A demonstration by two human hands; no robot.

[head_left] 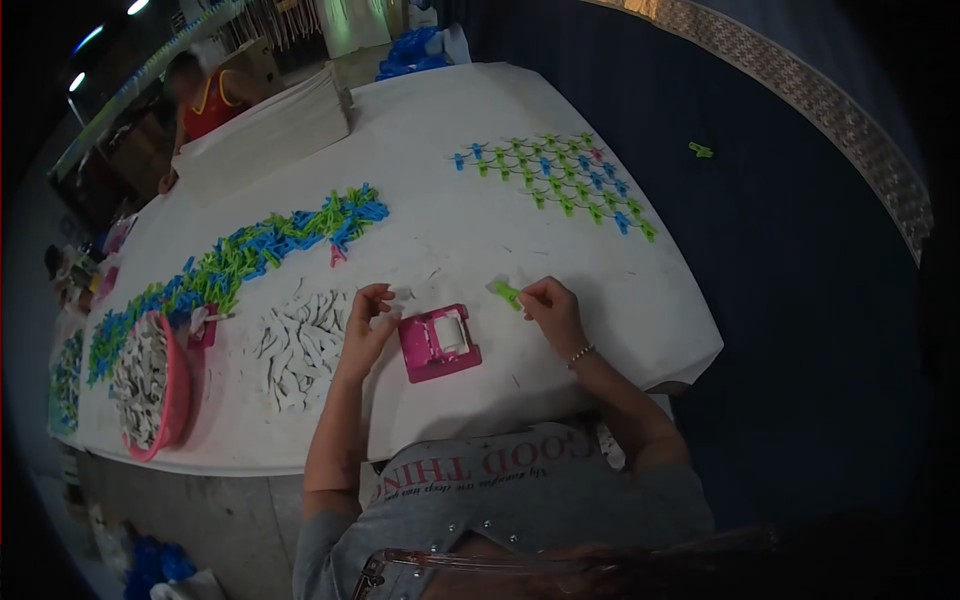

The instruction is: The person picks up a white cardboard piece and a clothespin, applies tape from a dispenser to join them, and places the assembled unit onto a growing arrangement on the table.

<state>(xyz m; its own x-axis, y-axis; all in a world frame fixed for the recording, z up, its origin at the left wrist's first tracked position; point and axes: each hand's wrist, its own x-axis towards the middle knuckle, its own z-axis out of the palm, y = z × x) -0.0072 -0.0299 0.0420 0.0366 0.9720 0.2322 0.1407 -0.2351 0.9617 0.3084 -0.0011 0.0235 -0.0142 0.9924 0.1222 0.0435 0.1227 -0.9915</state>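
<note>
A green clip (508, 294), like a clothespin, is pinched between the thumb and fingers of my right hand (552, 308), just above the table. My left hand (372, 312) is raised with half-curled fingers apart, and I see nothing in it. Between my hands, nearer the left, a magenta holder (440, 373) with a white roll (450, 335) in it rests on the table. Left of my left hand is a loose heap of thin pale strips (300, 345).
A long heap of green and blue clips (270, 240) lies to the left. A pink basket (178, 390) holds more pale strips. Clips with thin wires stand in rows (565, 175) at far right. Behind a white box (265, 135) sits another person (210, 105).
</note>
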